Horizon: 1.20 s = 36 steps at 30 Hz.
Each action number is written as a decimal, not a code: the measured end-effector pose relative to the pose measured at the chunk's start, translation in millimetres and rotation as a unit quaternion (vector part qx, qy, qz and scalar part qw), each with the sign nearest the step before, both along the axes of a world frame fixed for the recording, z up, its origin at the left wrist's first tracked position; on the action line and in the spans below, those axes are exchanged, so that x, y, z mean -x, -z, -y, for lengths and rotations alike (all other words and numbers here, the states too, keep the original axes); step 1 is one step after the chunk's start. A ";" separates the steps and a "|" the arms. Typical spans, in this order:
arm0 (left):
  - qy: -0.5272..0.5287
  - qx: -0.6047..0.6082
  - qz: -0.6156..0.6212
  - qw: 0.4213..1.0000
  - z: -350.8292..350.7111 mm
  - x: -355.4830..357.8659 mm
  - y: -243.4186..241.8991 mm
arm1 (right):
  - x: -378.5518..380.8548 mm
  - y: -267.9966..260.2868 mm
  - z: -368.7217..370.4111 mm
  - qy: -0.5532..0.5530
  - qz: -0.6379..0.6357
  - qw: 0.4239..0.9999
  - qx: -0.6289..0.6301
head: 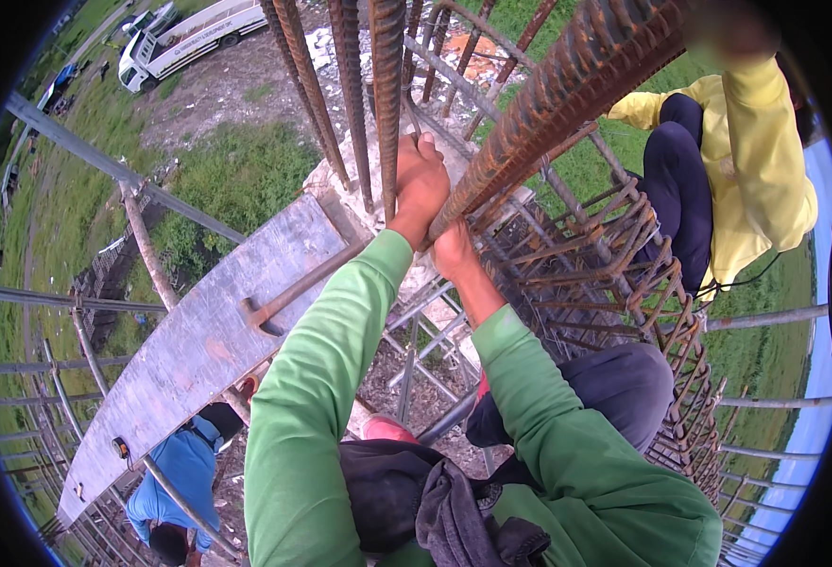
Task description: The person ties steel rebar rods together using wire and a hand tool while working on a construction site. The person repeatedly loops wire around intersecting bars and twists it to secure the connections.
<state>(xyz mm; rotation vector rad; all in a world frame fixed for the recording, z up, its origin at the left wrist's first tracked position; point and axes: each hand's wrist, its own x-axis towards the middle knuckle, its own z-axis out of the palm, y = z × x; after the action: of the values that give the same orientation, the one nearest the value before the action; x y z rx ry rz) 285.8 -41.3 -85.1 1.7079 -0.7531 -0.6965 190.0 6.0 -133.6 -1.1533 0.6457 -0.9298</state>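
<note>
My left hand (419,176) is curled among upright ribbed steel rebars (386,92) at the top of a rough concrete column (345,166). A thin bent bar (410,110) meets the top of this fist; whether it is gripped cannot be seen. Lower down, my right hand (452,249) is against the underside of a thick rusty rebar (557,99), which hides its fingers. Left of my forearms, a hammer (302,283) lies on a plywood board (210,354), its handle running toward my left wrist.
A rebar cage with stirrups (642,262) runs along my right. A co-worker in yellow (756,170) sits beyond it. Below the board is a person in blue (175,468). Scaffold pipes (118,166) cross at left. A tape measure (119,447) rests on the board.
</note>
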 end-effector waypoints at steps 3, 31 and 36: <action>0.002 -0.001 -0.008 1.000 0.8 -0.1 -0.2 | -1.1 -0.2 -0.8 -0.001 -0.001 1.000 -0.021; 0.016 -0.052 0.062 0.997 6.2 -7.5 13.2 | -9.6 -16.3 -5.4 0.068 -0.006 0.985 -0.157; -0.015 -0.100 0.057 0.993 7.9 -6.4 11.3 | -14.4 -22.8 -11.8 0.136 -0.006 0.961 -0.242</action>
<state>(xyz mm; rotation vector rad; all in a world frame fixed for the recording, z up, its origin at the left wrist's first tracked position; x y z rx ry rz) 292.2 -49.2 -96.5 1.9501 -0.7564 -0.6759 204.4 17.8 -110.8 -0.6420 0.9957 -0.9259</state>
